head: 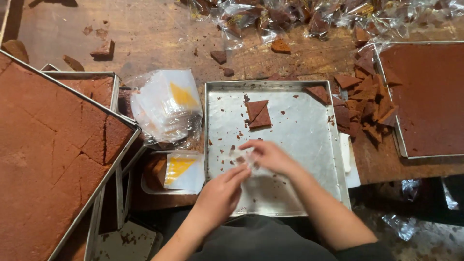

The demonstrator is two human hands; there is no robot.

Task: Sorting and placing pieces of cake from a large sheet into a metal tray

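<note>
Clear plastic, a small crumpled wrapper (244,157), was pinched between both hands over the metal tray (309,145); the left hand (220,193) reached up with fingers curled onto it; the right hand (268,155) gripped its top, wrist bent inward; the wrapper looked thin, see-through and blurred; two brown cake triangles (258,114) lay well apart above; the tray's right half stayed bare up to its raised rim.
</note>
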